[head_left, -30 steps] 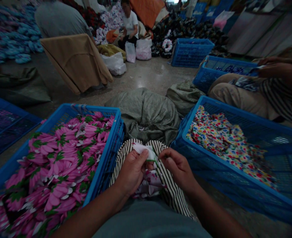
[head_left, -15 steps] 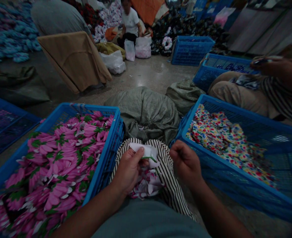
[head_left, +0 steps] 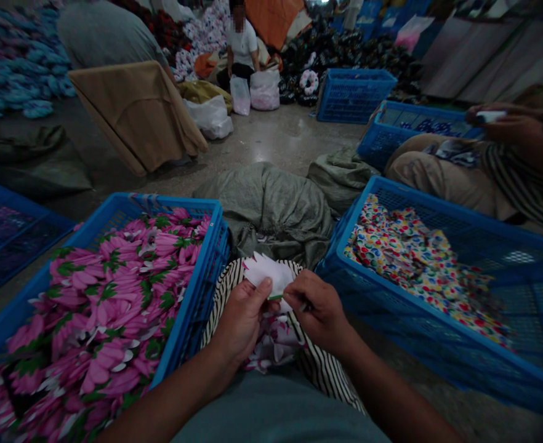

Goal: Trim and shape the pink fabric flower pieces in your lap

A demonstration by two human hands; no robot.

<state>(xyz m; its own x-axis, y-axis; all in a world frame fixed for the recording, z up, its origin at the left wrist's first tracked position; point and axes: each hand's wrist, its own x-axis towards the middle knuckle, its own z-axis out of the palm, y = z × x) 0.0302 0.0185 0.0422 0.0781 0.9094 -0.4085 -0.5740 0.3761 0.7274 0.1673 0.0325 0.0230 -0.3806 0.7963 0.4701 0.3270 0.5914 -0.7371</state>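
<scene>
Over my lap, my left hand pinches a white fabric piece with a jagged, pink-tipped edge and a green strip along its lower side. My right hand is closed at the right end of that green strip, thumb and forefinger pressed together. Whatever lies between those fingertips is too small to make out. More white and pink fabric pieces rest in my lap on black-and-white striped cloth, partly hidden by my hands.
On the left, a blue crate holds pink-and-green petal pieces. A second blue crate at right contains multicoloured dotted fabric. Grey-green sacks lie ahead. A co-worker's hands are at far right; other people sit farther back.
My right hand has moved left and inward, from apart near the right crate to the fabric piece. The piece has turned in my left hand, its jagged edge now upward.
</scene>
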